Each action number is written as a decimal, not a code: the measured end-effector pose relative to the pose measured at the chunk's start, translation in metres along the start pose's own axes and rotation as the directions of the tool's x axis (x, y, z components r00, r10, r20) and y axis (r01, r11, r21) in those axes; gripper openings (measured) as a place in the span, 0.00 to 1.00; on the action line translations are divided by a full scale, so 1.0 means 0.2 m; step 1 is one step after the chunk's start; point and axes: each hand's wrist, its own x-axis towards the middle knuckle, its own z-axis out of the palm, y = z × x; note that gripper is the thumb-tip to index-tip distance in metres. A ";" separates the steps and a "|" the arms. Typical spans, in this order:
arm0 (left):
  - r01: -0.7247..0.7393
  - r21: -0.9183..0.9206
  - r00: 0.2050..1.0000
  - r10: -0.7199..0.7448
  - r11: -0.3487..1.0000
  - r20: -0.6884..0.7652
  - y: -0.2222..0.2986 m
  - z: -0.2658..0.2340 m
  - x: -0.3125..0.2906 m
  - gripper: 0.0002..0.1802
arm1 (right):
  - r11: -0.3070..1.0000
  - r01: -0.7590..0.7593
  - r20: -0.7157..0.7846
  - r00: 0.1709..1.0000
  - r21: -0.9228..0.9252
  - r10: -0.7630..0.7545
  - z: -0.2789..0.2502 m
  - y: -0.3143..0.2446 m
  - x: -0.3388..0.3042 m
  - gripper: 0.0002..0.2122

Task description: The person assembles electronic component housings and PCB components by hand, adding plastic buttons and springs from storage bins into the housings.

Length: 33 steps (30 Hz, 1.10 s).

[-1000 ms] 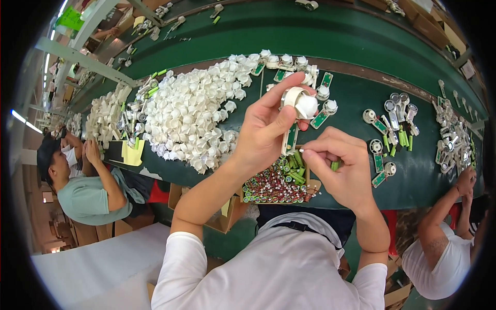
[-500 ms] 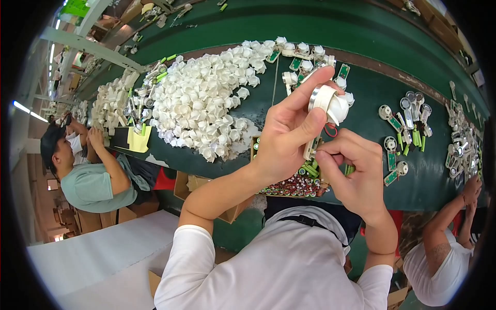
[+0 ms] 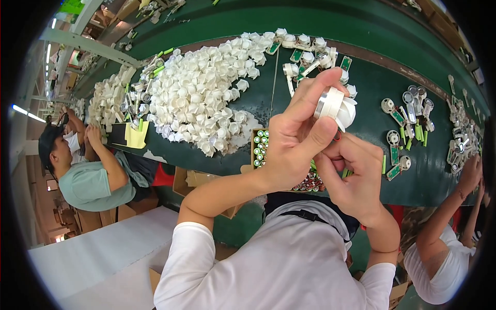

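My left hand grips a small handheld device with a round white body, a silver rim and a white petal-shaped cap. Thumb and fingers close around its ring, holding it above the table. Just below, my right hand is closed, its thumb and fingertips pinched together at the device's lower part. A bit of red wire shows between the hands. The fingertips hide whatever the right hand pinches. Under both hands stands a box of green battery cells, partly covered by my left wrist.
White petal-shaped caps form a big heap on the green table. Assembled devices lie beyond my hands; parts with green circuit boards lie at the right. Co-workers sit left and right. An open carton stands below the table edge.
Both hands remain on the device, which has tilted and shifted slightly right. My right fingers have moved up closer beneath it, and its lower part is now mostly hidden.
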 end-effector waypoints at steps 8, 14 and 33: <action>0.015 -0.062 1.000 -0.016 0.998 -0.021 -0.02 -0.01 -0.03 0.31 | 0.988 -0.008 0.054 0.999 0.155 -0.001 0.01 0.06 -0.01 0.04; 0.027 -0.146 0.999 -0.031 0.989 -0.022 -0.04 -0.01 -0.07 0.31 | 0.968 -0.110 0.132 0.988 0.226 0.081 0.00 0.03 -0.01 0.02; -0.072 0.346 0.831 0.248 0.936 -0.498 -0.24 -1.05 1.35 0.21 | 0.979 -0.140 0.067 0.986 -0.151 0.152 0.07 0.34 -0.01 0.07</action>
